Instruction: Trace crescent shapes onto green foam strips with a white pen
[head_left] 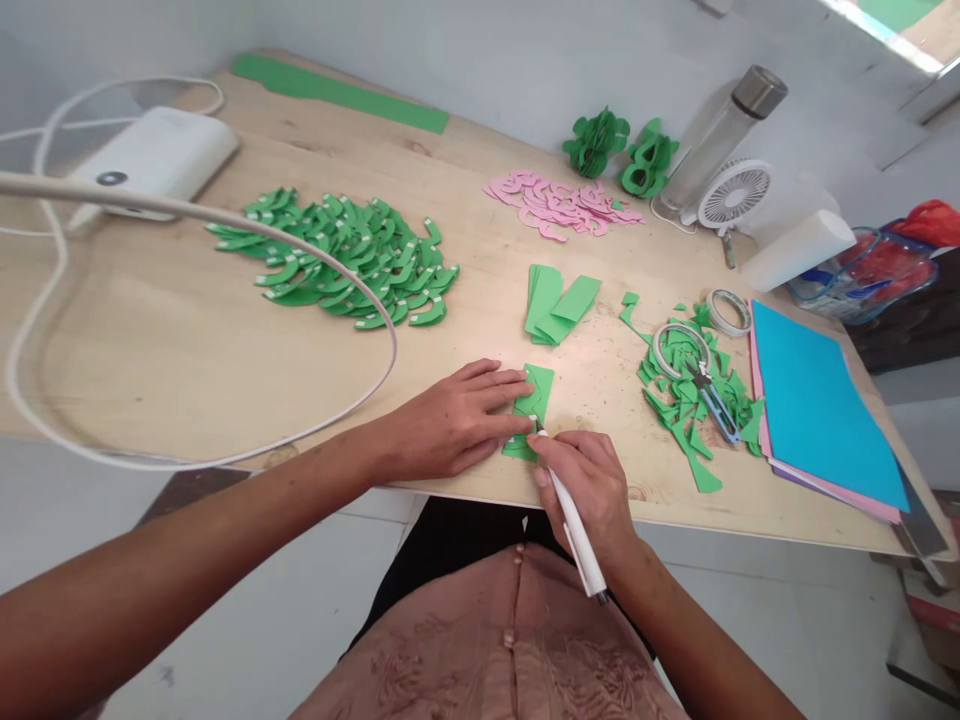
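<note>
At the table's near edge, a green paper strip lies under my left hand, whose fingers stretch flat across its left side. Curved lines show on the strip, and part of it is hidden by the fingers. My right hand is closed around a white pen, with the dark tip touching the paper near my left index finger. Just beyond lie several blank green paper strips, fanned over one another.
Left of my hands is a heap of curved green paper pieces; pink cutouts lie farther back. Green scraps, blue snips and tape rolls sit right, beside blue sheets. A white cable loops from a power bank.
</note>
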